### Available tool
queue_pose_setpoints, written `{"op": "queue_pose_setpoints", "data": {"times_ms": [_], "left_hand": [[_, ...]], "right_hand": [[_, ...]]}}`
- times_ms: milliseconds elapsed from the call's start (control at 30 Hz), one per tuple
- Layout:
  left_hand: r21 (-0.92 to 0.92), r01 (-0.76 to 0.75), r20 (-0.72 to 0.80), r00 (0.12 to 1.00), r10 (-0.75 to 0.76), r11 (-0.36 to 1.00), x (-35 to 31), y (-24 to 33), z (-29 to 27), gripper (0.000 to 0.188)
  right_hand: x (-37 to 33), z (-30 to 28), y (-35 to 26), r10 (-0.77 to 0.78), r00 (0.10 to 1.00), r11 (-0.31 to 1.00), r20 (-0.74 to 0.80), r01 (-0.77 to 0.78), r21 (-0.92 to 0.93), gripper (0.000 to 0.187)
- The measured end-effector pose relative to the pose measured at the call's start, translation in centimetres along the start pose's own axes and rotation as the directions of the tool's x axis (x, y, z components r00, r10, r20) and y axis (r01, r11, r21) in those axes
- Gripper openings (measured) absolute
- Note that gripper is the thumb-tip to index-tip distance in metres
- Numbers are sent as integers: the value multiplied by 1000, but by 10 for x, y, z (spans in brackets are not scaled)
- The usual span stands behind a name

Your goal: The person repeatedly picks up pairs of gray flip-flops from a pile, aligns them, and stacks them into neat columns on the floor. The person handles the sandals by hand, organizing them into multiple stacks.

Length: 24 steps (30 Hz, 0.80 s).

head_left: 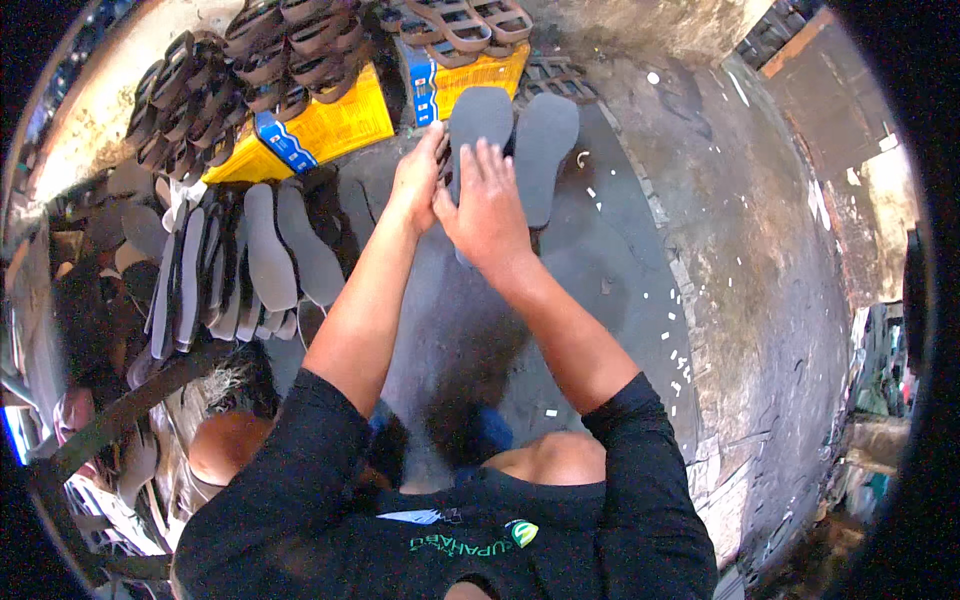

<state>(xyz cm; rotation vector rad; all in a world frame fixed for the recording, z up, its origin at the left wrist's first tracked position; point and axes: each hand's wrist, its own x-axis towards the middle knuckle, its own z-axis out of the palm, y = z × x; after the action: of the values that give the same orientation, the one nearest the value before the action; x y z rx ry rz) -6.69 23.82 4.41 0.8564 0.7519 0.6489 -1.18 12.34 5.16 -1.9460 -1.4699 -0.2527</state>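
A grey shoe sole [481, 112] lies ahead of me, with a second grey sole [547, 150] just to its right. My right hand [490, 205] rests flat over the lower part of the first sole, its fingers stretched out and pointing away from me. Along that sole's left edge is my left hand [422, 180], turned on its side with the fingers extended. Its palm faces the sole, and part of its fingers is hidden. The sole's lower end is mostly covered by my hands.
Brown strappy sandals [295, 45] are piled on a yellow box [345, 115] at the far left. More sandals [460, 25] top another yellow box [485, 75]. Several grey soles [270, 245] stand in a row at left. White scraps dot the floor [740, 250] at right.
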Motion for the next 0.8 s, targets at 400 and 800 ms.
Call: {"op": "queue_pose_setpoints", "data": {"times_ms": [400, 800], "left_hand": [[551, -298, 63, 946, 317, 780, -1, -12, 17, 83], [717, -333, 275, 943, 190, 613, -46, -1, -1, 125]], "right_hand": [[13, -30, 74, 538, 838, 840, -86, -526, 133, 93], [7, -41, 69, 643, 723, 631, 253, -687, 360, 89]]}}
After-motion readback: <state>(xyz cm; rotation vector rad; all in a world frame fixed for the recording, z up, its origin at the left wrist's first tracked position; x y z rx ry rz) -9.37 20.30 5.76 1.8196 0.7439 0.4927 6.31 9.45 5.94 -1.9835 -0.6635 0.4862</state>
